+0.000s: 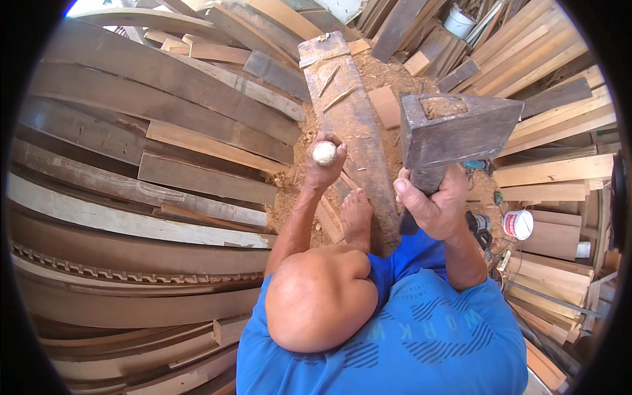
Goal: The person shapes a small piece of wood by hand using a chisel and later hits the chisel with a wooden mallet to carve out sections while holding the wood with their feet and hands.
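My left hand (322, 176) is closed round an upright tool that looks like a chisel, its round, pale, worn handle end (324, 153) facing up; the hand hides its lower part. In my right hand (440, 205), the fingers wrap the handle of a big dark wooden mallet (461, 135). The mallet's head is raised, to the right of the tool and apart from it. Below my hands runs a long worn plank (359, 141) strewn with wood chips. My bare foot (356, 214) rests by a narrow strip of wood (329, 220) near the plank's left edge.
Stacked boards (197, 181) fill the left side, and lighter timber (553, 174) is piled on the right. A white tub (519, 224) and a power tool (479, 224) are at the right. A white bucket (459, 22) stands at the back. Sawdust (289, 191) covers the ground.
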Tool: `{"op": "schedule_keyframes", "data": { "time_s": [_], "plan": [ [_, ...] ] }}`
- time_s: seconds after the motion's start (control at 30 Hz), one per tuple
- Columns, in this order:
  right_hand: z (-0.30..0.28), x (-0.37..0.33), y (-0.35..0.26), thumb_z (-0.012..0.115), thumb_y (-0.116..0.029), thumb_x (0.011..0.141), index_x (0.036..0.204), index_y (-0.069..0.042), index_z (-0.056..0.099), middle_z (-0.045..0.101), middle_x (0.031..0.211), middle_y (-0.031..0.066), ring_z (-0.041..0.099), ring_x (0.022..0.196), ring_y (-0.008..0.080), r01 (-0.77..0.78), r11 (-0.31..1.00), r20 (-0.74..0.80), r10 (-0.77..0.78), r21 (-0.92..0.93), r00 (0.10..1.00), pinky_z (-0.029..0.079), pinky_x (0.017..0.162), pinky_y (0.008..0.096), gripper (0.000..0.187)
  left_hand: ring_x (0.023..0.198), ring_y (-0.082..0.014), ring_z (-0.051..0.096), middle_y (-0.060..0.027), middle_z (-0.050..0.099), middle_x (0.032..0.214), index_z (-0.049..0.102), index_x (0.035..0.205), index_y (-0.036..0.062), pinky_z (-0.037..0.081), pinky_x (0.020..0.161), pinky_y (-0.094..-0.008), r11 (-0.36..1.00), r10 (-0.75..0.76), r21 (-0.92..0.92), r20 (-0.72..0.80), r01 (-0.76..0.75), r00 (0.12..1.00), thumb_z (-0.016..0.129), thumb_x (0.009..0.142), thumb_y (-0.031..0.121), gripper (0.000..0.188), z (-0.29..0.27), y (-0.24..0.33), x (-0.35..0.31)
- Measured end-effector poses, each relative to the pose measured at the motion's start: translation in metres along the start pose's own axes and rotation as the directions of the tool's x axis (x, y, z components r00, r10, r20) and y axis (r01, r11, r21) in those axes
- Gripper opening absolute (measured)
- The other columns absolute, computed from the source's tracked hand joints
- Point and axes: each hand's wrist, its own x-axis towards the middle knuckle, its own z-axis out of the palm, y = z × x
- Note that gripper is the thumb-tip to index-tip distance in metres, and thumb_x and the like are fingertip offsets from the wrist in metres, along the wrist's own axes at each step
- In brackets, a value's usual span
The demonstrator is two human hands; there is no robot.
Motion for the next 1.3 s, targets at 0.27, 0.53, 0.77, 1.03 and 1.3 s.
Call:
{"op": "schedule_keyframes", "data": {
  "time_s": [0.27,0.53,0.77,1.03,1.3],
  "plan": [
    [-0.002,-0.005,-0.002,0.066,-0.008,0.086,0.100,0.002,0.052,0.062,0.078,0.0071,0.060,0.062,0.0106,0.022,0.999,-0.059,-0.019,0.041,0.998,0.049,0.055,0.0254,0.022,0.066,-0.0083,0.052,-0.0006,0.055,0.072,0.059,0.084,0.0055,0.045,0.061,-0.0253,0.987,0.113,0.116,-0.038,-0.108,0.993,0.068,0.083,0.006,0.009,-0.004,0.010,-0.003],
    [-0.011,0.006,-0.013,0.065,-0.006,0.086,0.102,0.004,0.053,0.062,0.077,0.0080,0.059,0.063,0.0106,0.124,0.988,0.045,-0.121,-0.096,0.992,0.049,0.056,0.0253,0.022,0.068,-0.0102,0.053,-0.0013,0.058,0.074,0.061,0.087,0.0040,0.046,0.063,-0.0270,0.996,0.077,0.044,0.005,-0.077,0.997,0.068,0.083,0.009,0.010,0.007,0.009,-0.017],
    [0.012,0.040,-0.043,0.064,0.000,0.085,0.104,0.004,0.055,0.063,0.078,0.0080,0.059,0.063,0.0100,0.348,0.936,-0.162,-0.335,0.060,0.928,0.048,0.056,0.0255,0.021,0.071,-0.0127,0.056,-0.0031,0.061,0.078,0.062,0.091,0.0040,0.047,0.066,-0.0286,0.995,0.063,0.073,0.094,-0.070,0.994,0.067,0.083,0.008,0.010,-0.005,-0.004,-0.018],
    [0.016,0.040,0.058,0.067,-0.013,0.078,0.104,-0.001,0.060,0.066,0.080,0.0194,0.065,0.071,0.0360,0.326,0.685,0.406,-0.049,-0.651,0.913,0.053,0.066,0.0416,0.030,0.069,-0.0125,0.059,-0.0049,0.063,0.078,0.061,0.085,0.0029,0.049,0.063,-0.0283,0.878,0.411,0.251,0.044,-0.408,0.911,0.072,0.079,0.005,0.013,0.002,0.001,-0.009],
    [0.017,0.042,0.094,0.066,-0.021,0.077,0.097,0.004,0.056,0.064,0.075,0.0242,0.066,0.075,0.0393,-0.050,0.853,0.282,0.227,-0.520,0.932,0.052,0.071,0.0453,0.033,0.074,-0.0108,0.059,-0.0054,0.062,0.079,0.064,0.089,0.0025,0.048,0.066,-0.0258,0.973,0.169,-0.205,0.342,-0.102,0.924,0.072,0.081,0.006,0.012,-0.015,-0.006,-0.016]
  ]
}}
